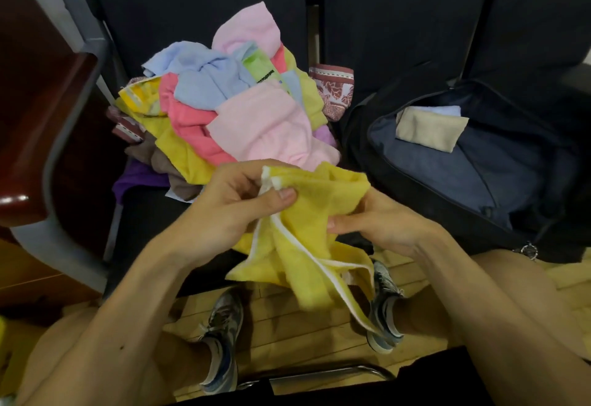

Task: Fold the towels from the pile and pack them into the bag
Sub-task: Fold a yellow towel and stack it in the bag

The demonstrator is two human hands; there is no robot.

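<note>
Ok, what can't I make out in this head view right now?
Head view:
- Right hand: fingertips buried in the yellow towel.
- Yellow towel's hanging end: motion-blurred.
- Pile: lower towels covered by the top ones.
- Bag: whatever lies below the beige folded towel is hidden by it and the bag's wall.
</note>
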